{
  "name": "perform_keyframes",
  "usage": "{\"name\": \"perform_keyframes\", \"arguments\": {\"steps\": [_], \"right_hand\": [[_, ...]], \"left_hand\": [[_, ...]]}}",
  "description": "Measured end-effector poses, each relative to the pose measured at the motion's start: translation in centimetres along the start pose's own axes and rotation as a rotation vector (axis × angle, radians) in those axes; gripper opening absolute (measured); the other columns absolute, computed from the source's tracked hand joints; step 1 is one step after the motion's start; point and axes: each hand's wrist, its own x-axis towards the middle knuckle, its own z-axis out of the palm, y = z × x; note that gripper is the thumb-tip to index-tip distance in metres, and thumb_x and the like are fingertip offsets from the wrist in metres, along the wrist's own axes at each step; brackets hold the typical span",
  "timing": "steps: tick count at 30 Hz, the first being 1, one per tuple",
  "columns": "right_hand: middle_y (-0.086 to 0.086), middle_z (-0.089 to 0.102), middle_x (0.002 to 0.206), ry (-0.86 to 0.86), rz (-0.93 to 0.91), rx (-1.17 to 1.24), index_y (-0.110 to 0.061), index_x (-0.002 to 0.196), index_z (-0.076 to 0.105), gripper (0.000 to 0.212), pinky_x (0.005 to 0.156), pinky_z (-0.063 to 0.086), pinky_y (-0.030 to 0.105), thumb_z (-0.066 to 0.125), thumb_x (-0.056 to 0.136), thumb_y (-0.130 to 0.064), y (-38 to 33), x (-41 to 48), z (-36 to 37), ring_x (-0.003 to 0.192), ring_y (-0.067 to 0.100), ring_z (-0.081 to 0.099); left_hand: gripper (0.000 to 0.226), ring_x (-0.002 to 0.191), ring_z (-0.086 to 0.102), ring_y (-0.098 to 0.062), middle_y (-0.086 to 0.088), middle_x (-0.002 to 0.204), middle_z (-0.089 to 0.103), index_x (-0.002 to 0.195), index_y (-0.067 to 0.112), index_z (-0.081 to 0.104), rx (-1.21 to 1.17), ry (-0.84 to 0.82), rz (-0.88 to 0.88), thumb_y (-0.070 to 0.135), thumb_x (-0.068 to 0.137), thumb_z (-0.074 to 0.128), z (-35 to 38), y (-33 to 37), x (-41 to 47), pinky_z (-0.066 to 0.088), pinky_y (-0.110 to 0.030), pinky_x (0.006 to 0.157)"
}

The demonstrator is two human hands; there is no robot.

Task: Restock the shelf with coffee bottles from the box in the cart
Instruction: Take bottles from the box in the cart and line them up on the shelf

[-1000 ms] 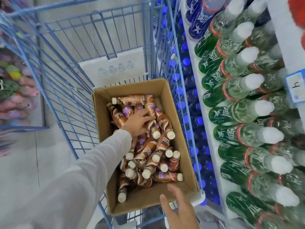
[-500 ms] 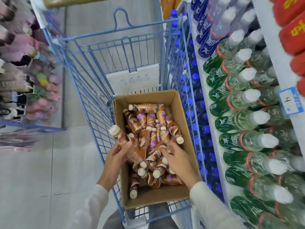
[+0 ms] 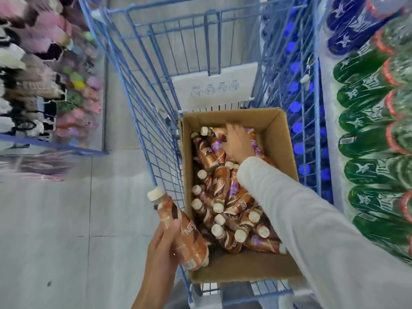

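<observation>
An open cardboard box stands in the blue wire cart and holds several brown coffee bottles with cream caps, lying jumbled. My left hand grips one coffee bottle at the box's near left corner, cap pointing up and away. My right hand reaches to the far end of the box with its fingers stretched over the bottles there; it is blurred by motion. Its grey sleeve covers the right side of the box.
Shelves on the right carry rows of green bottles and dark blue bottles, close beside the cart. Another rack of pink and mixed goods stands on the left. Grey tiled floor lies between.
My left hand has lifted one coffee bottle out toward the box's near left corner. My right hand has moved from the near bottles to the far end of the box.
</observation>
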Motion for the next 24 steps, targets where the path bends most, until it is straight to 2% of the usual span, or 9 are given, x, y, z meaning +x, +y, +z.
{"name": "perform_keyframes", "arguments": {"steps": [1,3,7,10,13,18,21,24], "right_hand": [[0.013,0.042,0.151,0.001,-0.011,-0.071,-0.014,0.152,0.033,0.075,0.119,0.031,0.048,0.072,0.089,-0.025,0.2,0.4,0.8,0.141,0.033,0.039],[0.012,0.045,0.145,0.043,-0.015,-0.151,-0.017,0.149,0.036,0.077,0.116,0.034,0.048,0.077,0.083,-0.022,0.6,1.1,2.3,0.136,0.033,0.043],[0.013,0.050,0.134,0.162,-0.024,-0.296,-0.017,0.138,0.048,0.058,0.108,0.040,0.052,0.071,0.085,-0.013,1.2,2.3,3.5,0.125,0.033,0.050],[0.014,0.054,0.132,0.151,-0.027,-0.282,-0.014,0.134,0.051,0.050,0.107,0.041,0.050,0.069,0.087,-0.012,1.4,2.6,3.4,0.124,0.033,0.052],[0.013,0.060,0.131,0.121,0.011,-0.057,-0.012,0.132,0.052,0.052,0.106,0.045,0.045,0.074,0.085,-0.016,0.7,0.8,2.4,0.123,0.032,0.056],[-0.002,0.062,0.129,0.116,0.150,0.558,-0.025,0.131,0.054,0.065,0.100,0.052,0.044,0.082,0.076,-0.043,0.4,-7.4,-1.2,0.118,0.019,0.059],[-0.010,0.059,0.132,0.128,0.188,0.728,-0.029,0.138,0.051,0.075,0.104,0.049,0.038,0.086,0.072,-0.042,-0.2,-13.7,-4.0,0.123,0.011,0.055],[-0.014,0.056,0.125,0.129,0.172,0.803,-0.030,0.136,0.052,0.072,0.096,0.045,0.021,0.087,0.073,-0.041,-0.6,-19.6,-6.9,0.118,0.004,0.054]], "left_hand": [[0.049,0.112,0.068,-0.034,-0.011,0.112,0.074,0.110,0.024,0.070,0.010,0.004,-0.002,0.051,0.069,0.068,-0.1,0.1,0.2,0.050,-0.059,0.101],[0.046,0.111,0.068,-0.034,-0.013,0.113,0.073,0.108,0.022,0.072,0.020,0.003,-0.004,0.051,0.073,0.074,-0.2,0.3,0.7,0.051,-0.059,0.101],[0.041,0.107,0.071,-0.029,-0.010,0.111,0.074,0.103,0.030,0.073,0.044,-0.024,0.001,0.053,0.071,0.078,-0.5,1.1,1.7,0.054,-0.054,0.097],[0.038,0.104,0.072,-0.027,-0.009,0.109,0.074,0.102,0.033,0.073,0.058,-0.046,0.030,0.053,0.071,0.078,-0.7,1.7,2.3,0.057,-0.049,0.090],[0.049,0.104,0.072,-0.032,-0.013,0.111,0.074,0.109,0.026,0.071,0.048,-0.034,0.054,0.059,0.072,0.074,-0.9,2.3,2.2,0.057,-0.053,0.090],[0.046,0.103,0.071,-0.035,-0.016,0.110,0.074,0.114,0.025,0.068,0.042,-0.046,0.080,0.054,0.078,0.068,0.1,3.5,0.6,0.058,-0.053,0.090],[0.048,0.102,0.072,-0.034,-0.014,0.109,0.074,0.114,0.025,0.067,0.050,-0.059,0.114,0.055,0.076,0.068,0.9,4.1,-1.2,0.059,-0.050,0.088],[0.043,0.104,0.072,-0.034,-0.013,0.110,0.074,0.115,0.026,0.068,0.038,-0.084,0.161,0.050,0.079,0.071,2.0,4.3,-3.3,0.059,-0.050,0.087]]}}
